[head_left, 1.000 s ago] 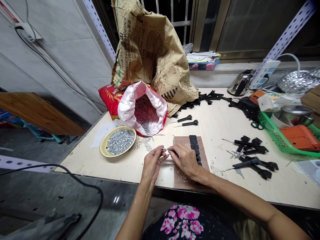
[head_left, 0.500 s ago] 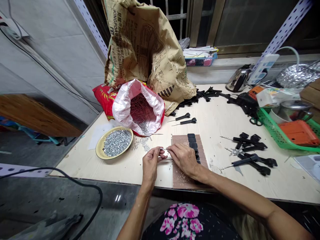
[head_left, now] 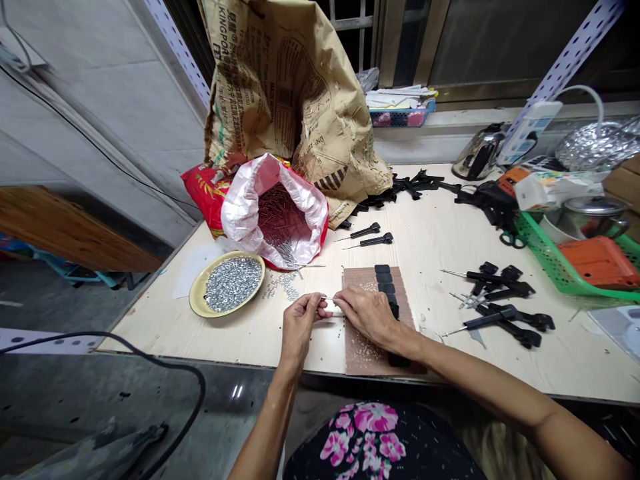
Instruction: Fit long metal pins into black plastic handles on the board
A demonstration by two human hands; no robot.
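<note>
My left hand (head_left: 301, 325) pinches a thin metal rod (head_left: 327, 298) between thumb and fingertips, just over the table's near side. From the right, my right hand (head_left: 369, 316) closes its fingertips on the rod's other end. My right palm hangs over a brown board (head_left: 356, 360) sprinkled with pale crumbs. A row of black rounded pieces (head_left: 385, 279) lies on that board, partly covered by my right hand and forearm. Left of my hands, a yellow dish (head_left: 199, 303) holds many small silvery metal parts (head_left: 233, 283), and more such parts (head_left: 281, 287) lie loose beside it.
An open red-and-white bag (head_left: 240, 217) of thin metal rods leans against a large brown paper sack (head_left: 340, 127). Black-handled tools (head_left: 500, 313) with metal shafts lie in a pile on the right. Beyond them sit a green basket (head_left: 550, 267), scissors (head_left: 513, 240) and a kettle (head_left: 477, 153).
Both hands stay almost in place, still joined at the rod. The whole view has shifted slightly; nothing on the table has visibly been picked up or put down.
</note>
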